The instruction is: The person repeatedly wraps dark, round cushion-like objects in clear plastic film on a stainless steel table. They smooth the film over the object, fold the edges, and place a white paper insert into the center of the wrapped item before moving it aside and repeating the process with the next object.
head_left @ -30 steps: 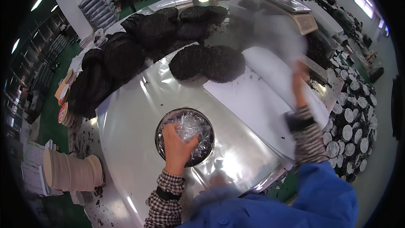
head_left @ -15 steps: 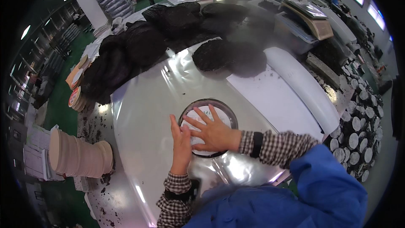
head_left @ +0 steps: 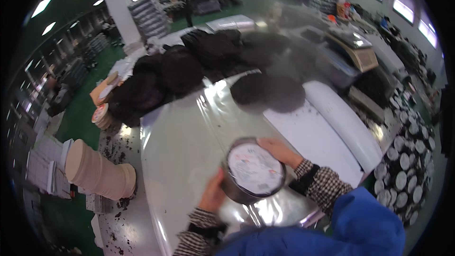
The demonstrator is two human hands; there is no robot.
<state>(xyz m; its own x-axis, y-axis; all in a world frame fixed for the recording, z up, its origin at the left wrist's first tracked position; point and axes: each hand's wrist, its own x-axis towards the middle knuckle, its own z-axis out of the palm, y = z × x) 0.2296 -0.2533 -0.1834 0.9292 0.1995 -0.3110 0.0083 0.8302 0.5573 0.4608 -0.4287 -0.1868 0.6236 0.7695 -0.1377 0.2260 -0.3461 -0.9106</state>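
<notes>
Both hands hold a round, drum-shaped pack [head_left: 255, 169] in front of me, tilted and lifted off the table. Its side is dark and looks film-covered, and a white printed paper disc covers its top. My left hand [head_left: 212, 193] grips the lower left side, its fingertips partly hidden behind the pack. On the upper right rim my right hand [head_left: 279, 151] is closed, with fingers over the edge. Beneath lies a shiny sheet of clear film [head_left: 185, 147] over the tabletop.
Behind the film are heaps of dark round cakes [head_left: 182, 68]. Two more dark discs [head_left: 268, 92] sit near white sheets and a white roll [head_left: 339, 123]. To the left stands a stack of beige paper discs [head_left: 97, 170]. Several small white-topped rolls [head_left: 403, 161] fill the right side.
The pack has come up off the film and tilted. My hands, flat on its top before, now grip its sides. The view has tipped upward, showing more of the room.
</notes>
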